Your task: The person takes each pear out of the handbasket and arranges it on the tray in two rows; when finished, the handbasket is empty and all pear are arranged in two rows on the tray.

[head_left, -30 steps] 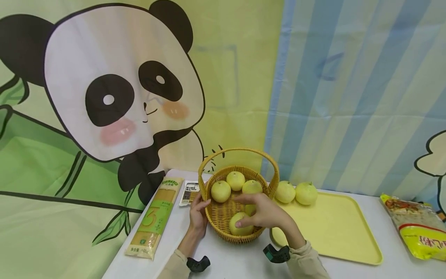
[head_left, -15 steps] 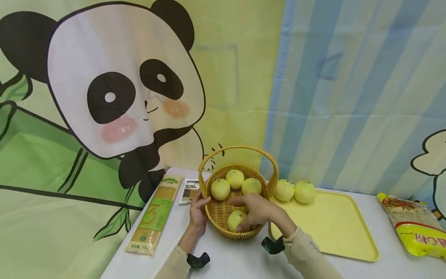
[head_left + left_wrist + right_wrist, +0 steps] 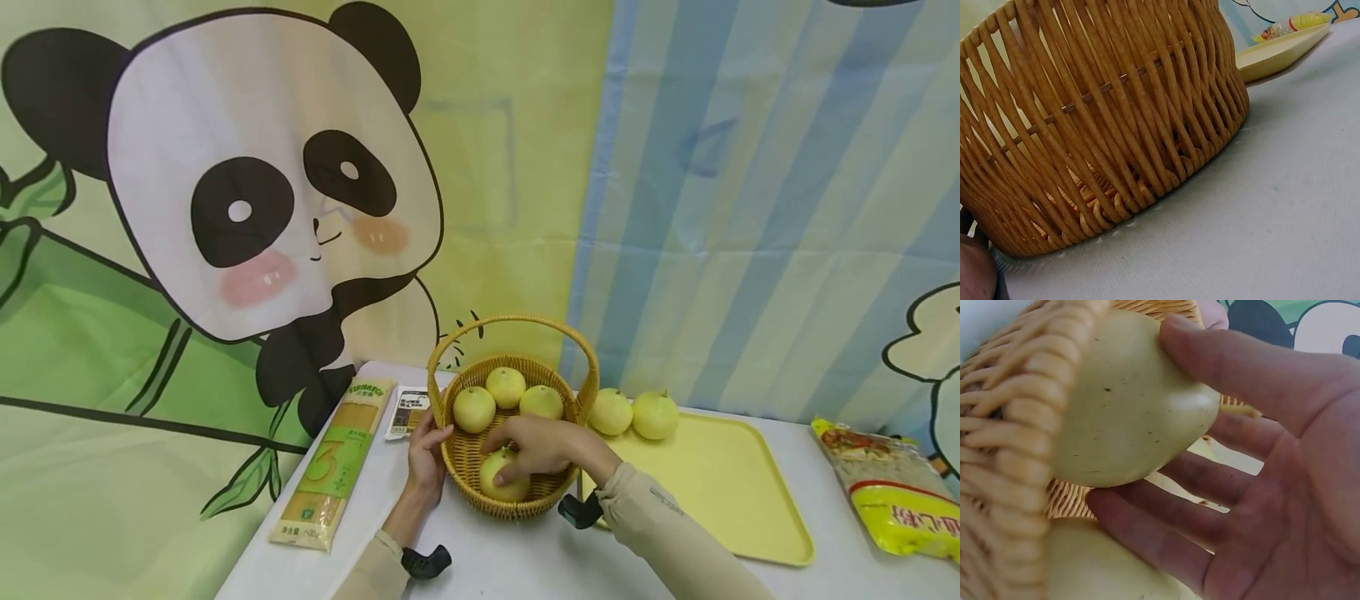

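Note:
A round wicker basket with a tall arched handle stands on the table, holding several pale yellow-green round fruits. My left hand grips its left side, thumb over the rim by the handle's base. Inside the front of the basket, my right hand holds a smooth, dark-specked round fruit between thumb and fingers. Another pale fruit lies below those fingers in the right wrist view; from the head camera the hand covers it. The left wrist view is mostly basket wall, with little of the hand showing.
Right of the basket, a yellow tray bears two more such fruits at its back left. A long noodle packet and a small sachet lie left. A yellow food bag lies far right. A printed curtain hangs behind.
My right hand has moved left and closed around the front fruit, which has shifted slightly left in the basket. The left hand stays at the basket's side.

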Demonstrator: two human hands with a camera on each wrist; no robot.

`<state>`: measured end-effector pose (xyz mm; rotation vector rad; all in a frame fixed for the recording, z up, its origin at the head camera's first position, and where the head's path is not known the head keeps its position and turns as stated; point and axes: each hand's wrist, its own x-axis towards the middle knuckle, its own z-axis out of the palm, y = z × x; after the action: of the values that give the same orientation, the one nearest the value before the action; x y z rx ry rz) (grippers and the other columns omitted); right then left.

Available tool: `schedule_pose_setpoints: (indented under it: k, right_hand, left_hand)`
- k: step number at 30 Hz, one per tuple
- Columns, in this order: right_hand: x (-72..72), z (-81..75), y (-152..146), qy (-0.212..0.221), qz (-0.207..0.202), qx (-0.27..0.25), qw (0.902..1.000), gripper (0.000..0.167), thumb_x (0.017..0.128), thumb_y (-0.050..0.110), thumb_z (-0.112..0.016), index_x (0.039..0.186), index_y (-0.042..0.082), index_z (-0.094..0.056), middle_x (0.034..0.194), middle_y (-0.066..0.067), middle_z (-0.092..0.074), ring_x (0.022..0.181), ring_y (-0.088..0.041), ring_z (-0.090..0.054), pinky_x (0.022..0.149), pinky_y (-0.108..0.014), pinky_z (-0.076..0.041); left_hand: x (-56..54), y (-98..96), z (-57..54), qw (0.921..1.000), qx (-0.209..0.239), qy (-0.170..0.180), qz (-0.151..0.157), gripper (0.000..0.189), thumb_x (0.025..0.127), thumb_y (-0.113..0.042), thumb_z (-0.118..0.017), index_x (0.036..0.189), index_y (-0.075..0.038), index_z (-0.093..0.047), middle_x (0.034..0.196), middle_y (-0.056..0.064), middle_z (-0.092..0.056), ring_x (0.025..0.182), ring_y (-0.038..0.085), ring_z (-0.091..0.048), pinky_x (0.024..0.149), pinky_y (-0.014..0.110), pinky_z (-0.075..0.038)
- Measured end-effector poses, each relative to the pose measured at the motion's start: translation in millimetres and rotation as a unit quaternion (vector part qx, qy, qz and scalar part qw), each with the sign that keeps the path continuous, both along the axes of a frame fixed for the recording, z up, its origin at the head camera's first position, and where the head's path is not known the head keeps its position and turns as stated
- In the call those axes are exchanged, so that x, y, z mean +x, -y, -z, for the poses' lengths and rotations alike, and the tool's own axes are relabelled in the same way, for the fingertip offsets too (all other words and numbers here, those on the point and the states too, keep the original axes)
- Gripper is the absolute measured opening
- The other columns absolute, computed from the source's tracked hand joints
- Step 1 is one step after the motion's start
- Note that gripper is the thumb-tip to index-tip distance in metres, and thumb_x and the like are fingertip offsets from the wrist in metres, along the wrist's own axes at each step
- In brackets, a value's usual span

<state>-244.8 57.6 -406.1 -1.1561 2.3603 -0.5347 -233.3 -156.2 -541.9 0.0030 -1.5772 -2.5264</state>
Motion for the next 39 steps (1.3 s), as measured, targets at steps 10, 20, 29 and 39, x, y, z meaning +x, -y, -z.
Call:
schedule_pose_setpoints:
  k: [10, 20, 29, 39]
  right_hand:
    - [-9.4, -0.7, 21.6, 0.006, -0.043, -0.02, 0.9989, 0.04, 0.089, 0.028, -0.086, 0.124, 0.011, -0.077, 0.117, 0.005, -0.075, 0.104, -0.005, -0.063, 0.099, -0.03, -0.052]
    - [-10.1, 3.2, 27.6, 0.012, -0.016, 0.032, 0.9993, 0.056, 0.076, 0.023, -0.096, 0.126, 0.025, -0.073, 0.118, 0.015, -0.067, 0.105, -0.005, -0.057, 0.098, -0.027, -0.049]
    - [-10.2, -1.2, 20.9, 0.054, -0.012, -0.039, 0.9977, 0.054, 0.07, 0.014, -0.099, 0.119, 0.023, -0.079, 0.12, 0.011, -0.076, 0.109, -0.005, -0.062, 0.1, -0.027, -0.05]
    - [-15.0, -4.7, -13.2, 0.033, -0.033, -0.178, 0.9829, 0.057, 0.072, 0.025, -0.098, 0.126, 0.025, -0.079, 0.131, 0.007, -0.074, 0.121, -0.01, -0.063, 0.104, -0.035, -0.051]
  left_hand:
    - [3.8, -1.9, -2.3, 0.9999, -0.001, 0.012, -0.003, 0.068, 0.096, -0.005, -0.046, 0.164, -0.009, -0.04, 0.17, 0.011, -0.039, 0.156, 0.025, -0.034, 0.12, 0.026, -0.035]
    - [5.7, -2.2, -5.1, 0.9999, 0.003, 0.014, 0.002, 0.067, 0.096, -0.005, -0.046, 0.163, -0.01, -0.041, 0.169, 0.011, -0.039, 0.152, 0.022, -0.038, 0.119, 0.026, -0.036]
    - [4.7, -1.4, -1.8, 0.9999, -0.003, 0.016, 0.001, 0.068, 0.096, -0.006, -0.046, 0.163, -0.011, -0.041, 0.169, 0.011, -0.039, 0.154, 0.024, -0.037, 0.125, 0.035, -0.03]
    - [2.3, 0.2, -2.4, 0.9999, -0.005, 0.016, 0.003, 0.067, 0.097, -0.007, -0.048, 0.164, -0.011, -0.04, 0.17, 0.011, -0.038, 0.157, 0.027, -0.033, 0.123, 0.033, -0.032]
